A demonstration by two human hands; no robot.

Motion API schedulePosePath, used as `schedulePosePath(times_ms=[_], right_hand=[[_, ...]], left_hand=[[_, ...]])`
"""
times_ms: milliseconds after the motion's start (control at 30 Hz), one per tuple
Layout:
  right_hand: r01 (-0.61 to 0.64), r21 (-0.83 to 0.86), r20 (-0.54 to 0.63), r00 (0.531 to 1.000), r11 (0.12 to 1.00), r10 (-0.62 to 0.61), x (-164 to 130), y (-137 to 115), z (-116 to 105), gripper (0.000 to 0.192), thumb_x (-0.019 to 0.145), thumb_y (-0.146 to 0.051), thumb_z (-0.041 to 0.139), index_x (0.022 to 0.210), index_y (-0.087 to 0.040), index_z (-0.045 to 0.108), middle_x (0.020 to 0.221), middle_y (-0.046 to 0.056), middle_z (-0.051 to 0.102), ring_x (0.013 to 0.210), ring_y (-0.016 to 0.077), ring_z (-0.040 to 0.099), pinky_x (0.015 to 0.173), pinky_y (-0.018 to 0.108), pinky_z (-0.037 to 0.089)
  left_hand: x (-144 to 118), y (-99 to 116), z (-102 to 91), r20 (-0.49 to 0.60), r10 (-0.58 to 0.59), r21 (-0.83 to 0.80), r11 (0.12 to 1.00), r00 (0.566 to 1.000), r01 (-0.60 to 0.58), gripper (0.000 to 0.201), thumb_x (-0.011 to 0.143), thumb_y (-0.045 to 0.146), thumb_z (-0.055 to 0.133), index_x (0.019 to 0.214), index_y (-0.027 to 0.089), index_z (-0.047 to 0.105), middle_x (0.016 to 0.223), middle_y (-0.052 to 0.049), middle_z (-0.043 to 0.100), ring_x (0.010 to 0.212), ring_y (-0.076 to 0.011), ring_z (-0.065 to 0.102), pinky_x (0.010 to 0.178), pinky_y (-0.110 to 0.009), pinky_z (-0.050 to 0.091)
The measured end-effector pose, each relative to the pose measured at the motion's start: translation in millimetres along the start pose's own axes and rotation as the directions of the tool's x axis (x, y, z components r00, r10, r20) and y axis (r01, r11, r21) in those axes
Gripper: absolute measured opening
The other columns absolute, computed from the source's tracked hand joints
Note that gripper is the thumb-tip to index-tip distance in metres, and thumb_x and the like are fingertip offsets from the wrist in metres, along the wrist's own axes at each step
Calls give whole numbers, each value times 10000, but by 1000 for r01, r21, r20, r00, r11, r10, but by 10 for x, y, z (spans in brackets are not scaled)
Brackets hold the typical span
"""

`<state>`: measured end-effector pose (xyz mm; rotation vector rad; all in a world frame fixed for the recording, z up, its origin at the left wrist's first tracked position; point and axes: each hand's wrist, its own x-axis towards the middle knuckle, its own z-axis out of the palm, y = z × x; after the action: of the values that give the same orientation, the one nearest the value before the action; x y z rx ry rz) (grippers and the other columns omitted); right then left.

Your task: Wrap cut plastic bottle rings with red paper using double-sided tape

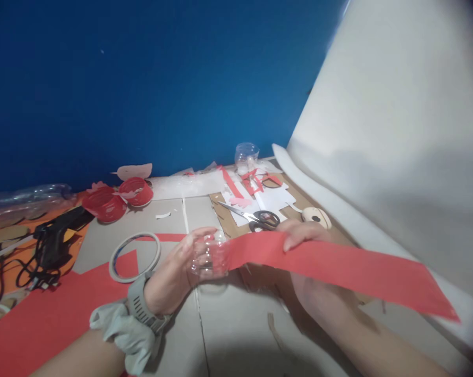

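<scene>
Left hand gripping small clear plastic cup section above cardboard worktop centre. Right hand pinching long red paper strip against cup. Strip appearing light, floppy, tearable; holding near edge. Cup appearing thin, crushable.

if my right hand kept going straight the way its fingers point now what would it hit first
Probably the left hand and the clear plastic cup it holds: the right hand points left along the red paper strip. Depth is unclear.
</scene>
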<state>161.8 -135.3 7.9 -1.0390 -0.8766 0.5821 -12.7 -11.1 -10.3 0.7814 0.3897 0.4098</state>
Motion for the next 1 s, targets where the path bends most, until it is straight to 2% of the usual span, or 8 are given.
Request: schedulePosePath(times_ms=[133, 233, 400, 533, 600, 767, 900, 1000], right_hand=[[-194, 33, -122, 973, 980, 197, -4, -35, 80, 180, 880, -414, 579, 1029, -330, 634, 958, -26, 617, 863, 147, 600, 751, 259, 484], [-421, 48, -121, 898, 906, 424, 1, -41, 113, 282, 811, -504, 619, 1026, -325, 654, 903, -6, 686, 801, 195, 660, 687, 314, 541], [-585, -114, -93, 811, 803, 578, -18, -54, 122, 352, 825, -423, 625, 1152, -297, 648, 1064, 59, 706, 923, 262, 678, 675, 345, 575], [-497, -179, 275, 803, 849, 528, -83, -15, 102, 450, 828, -283, 622, 1274, -276, 566, 1251, 67, 632, 1142, 273, 590, 963, 456, 471], [-425, -204, 346, 812, 882, 471, -110, 9, 97, 486, 823, -282, 647, 1296, -309, 542, 1373, 45, 538, 1266, 258, 486, 1066, 468, 364], [-265, -455, 174, 910, 850, 376, -124, 2, 126, 375, 929, -373, 512, 1299, -321, 538, 1353, 23, 553, 1288, 235, 452, 1120, 455, 287], [-178, -526, 147, 944, 831, 296, -139, -13, 142, 361, 965, -358, 449, 1319, -366, 515, 1338, -13, 568, 1265, 212, 472, 1150, 420, 231], [-207, -455, 112, 951, 866, 287, -159, 8, 162, 358, 967, -407, 429, 1313, -389, 521, 1330, -24, 574, 1185, 202, 540, 1069, 376, 370]], left_hand=[[5, -10, -10, 1, 24, 72, 997, 1000, -24, 546, 746, 491, 709, 1202, 212, 597, 1151, -100, 659, 1032, -238, 623, 876, -346, 496], [7, -16, -24, -7, 35, 100, 994, 999, -34, 535, 715, 430, 756, 1178, 200, 618, 1164, -101, 642, 1094, -253, 589, 940, -364, 455], [12, -21, -31, -49, 49, 86, 995, 998, -45, 467, 722, 334, 766, 1156, 221, 635, 1205, -88, 633, 1149, -259, 565, 1021, -411, 388], [13, -20, -18, -65, 51, 84, 995, 997, -45, 447, 762, 360, 728, 1172, 214, 624, 1220, -100, 629, 1159, -263, 561, 1019, -404, 385], [6, -17, 2, -46, 35, 96, 995, 998, -31, 427, 777, 351, 717, 1169, 209, 624, 1227, -105, 626, 1153, -262, 565, 1008, -397, 392], [-10, -18, 54, -2, 7, 136, 991, 1000, -7, 452, 777, 406, 710, 1165, 195, 616, 1149, -109, 660, 1052, -246, 615, 950, -375, 430], [0, -19, 56, -41, 52, 152, 987, 998, -45, 470, 769, 455, 703, 1153, 202, 608, 1192, -110, 638, 1097, -257, 588, 939, -371, 438], [14, -14, 48, -25, 57, 78, 995, 998, -55, 451, 788, 451, 687, 1171, 236, 583, 1146, -86, 663, 1074, -245, 607, 945, -383, 437]])
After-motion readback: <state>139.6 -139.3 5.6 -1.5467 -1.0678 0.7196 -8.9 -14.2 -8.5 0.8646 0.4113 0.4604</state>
